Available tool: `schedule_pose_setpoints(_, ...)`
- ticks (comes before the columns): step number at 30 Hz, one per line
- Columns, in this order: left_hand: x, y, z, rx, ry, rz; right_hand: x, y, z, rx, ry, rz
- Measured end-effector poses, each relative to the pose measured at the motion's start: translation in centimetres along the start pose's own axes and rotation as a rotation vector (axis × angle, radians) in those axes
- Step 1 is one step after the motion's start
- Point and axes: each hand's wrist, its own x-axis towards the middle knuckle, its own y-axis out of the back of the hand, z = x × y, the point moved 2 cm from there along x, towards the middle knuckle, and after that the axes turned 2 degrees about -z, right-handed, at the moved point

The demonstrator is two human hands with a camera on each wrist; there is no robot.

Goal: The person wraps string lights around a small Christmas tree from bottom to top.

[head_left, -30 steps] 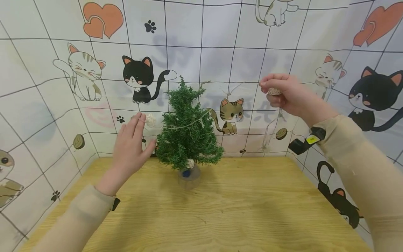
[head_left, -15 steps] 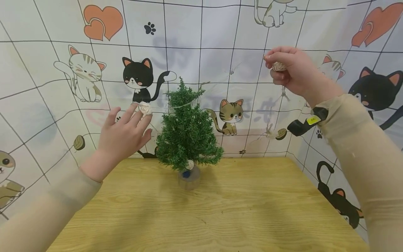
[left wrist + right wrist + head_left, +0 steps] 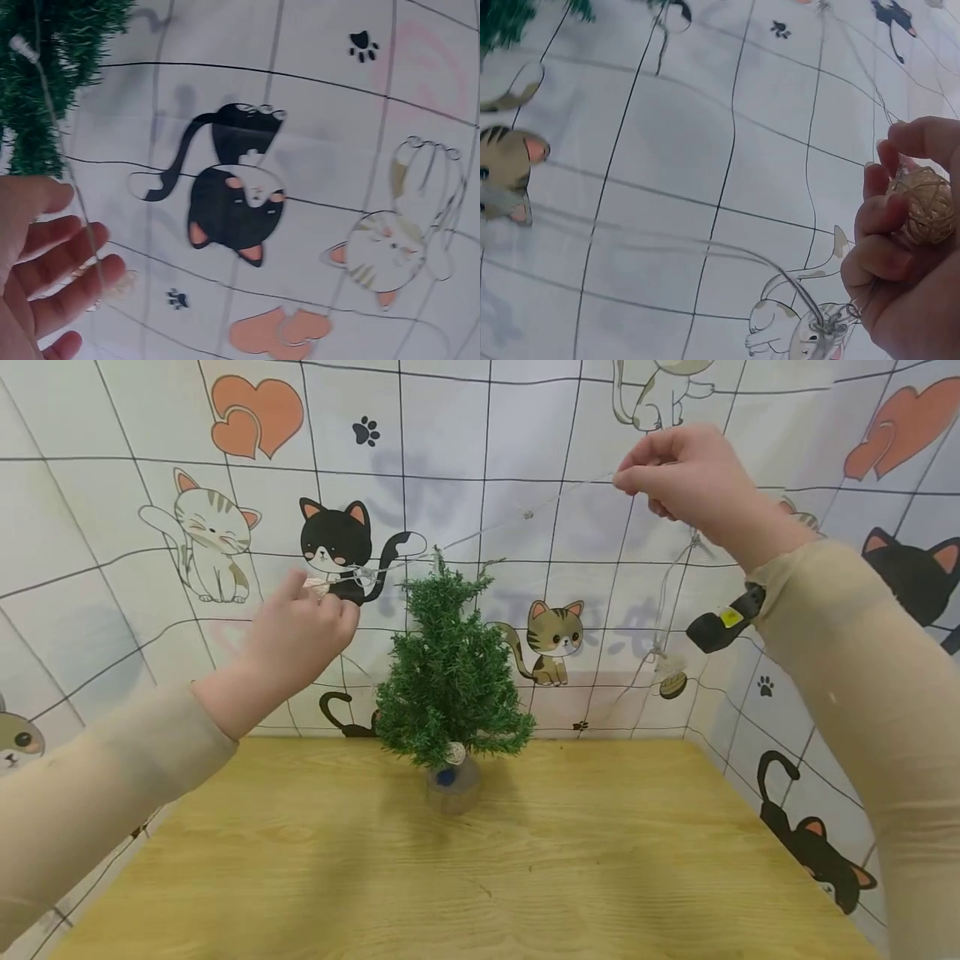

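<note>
A thin pale string (image 3: 495, 530) with rattan balls runs between my hands, passing close to the top of the small green artificial tree (image 3: 453, 668). High on the right, my right hand (image 3: 686, 485) pinches the string between thumb and forefinger. A rattan ball (image 3: 928, 206) sits inside that palm in the right wrist view. My left hand (image 3: 292, 639) is left of the tree, fingers loosely bent and thumb apart. The string lies across its fingers (image 3: 82, 296), and another rattan ball (image 3: 120, 286) shows partly behind them.
More string hangs below my right hand, with a pale ball (image 3: 670, 667) near its lower end. The tree stands on a round base (image 3: 453, 789) bearing a dark blue spot. Another rattan ball (image 3: 456, 752) sits at its lower branches. Cat-printed sheeting (image 3: 450, 435) encloses the wooden table (image 3: 525, 877).
Both hands have risen. The string, earlier lower against the branches and slack, now stretches up to the right near the treetop. The tree has stayed in place.
</note>
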Motion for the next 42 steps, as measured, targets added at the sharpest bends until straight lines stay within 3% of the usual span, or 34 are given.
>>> schedule_pose_setpoints(4, -0.8, -1.4, -1.0, -0.081, 0.033, -0.089, 1.0, -0.5, 0.0, -0.321, 0.050, 0.019)
schedule_pose_setpoints(8, -1.9, -3.1, -1.3, -0.128, 0.114, -0.195, 2.4, -2.3, 0.3, -0.451, 0.108, 0.005)
schedule_pose_setpoints(12, -2.4, -4.7, -1.1, -0.198, 0.233, -0.284, 3.9, -4.2, 0.9, -0.438, 0.126, 0.009)
schedule_pose_setpoints(17, -2.4, -7.0, -0.6, -0.358, 0.376, -0.408, 5.6, -5.8, 1.8, -0.370, 0.076, 0.070)
schedule_pose_setpoints(22, -2.1, -9.3, -0.2, -0.506, 0.466, -0.437, 6.7, -6.7, 3.4, -0.337, -0.022, 0.117)
schedule_pose_setpoints(31, -1.5, -12.1, 0.4, -0.649, 0.514, -0.485, 7.1, -8.4, 7.1, -0.352, -0.101, 0.145)
schedule_pose_setpoints(37, -0.8, -13.7, 1.0, -0.713, 0.539, -0.556, 7.4, -9.4, 8.8, -0.384, -0.177, 0.132)
schedule_pose_setpoints(42, -1.6, -15.1, 1.9, -0.747, 0.520, -0.625, 7.3, -9.7, 10.5, -0.403, -0.219, 0.106)
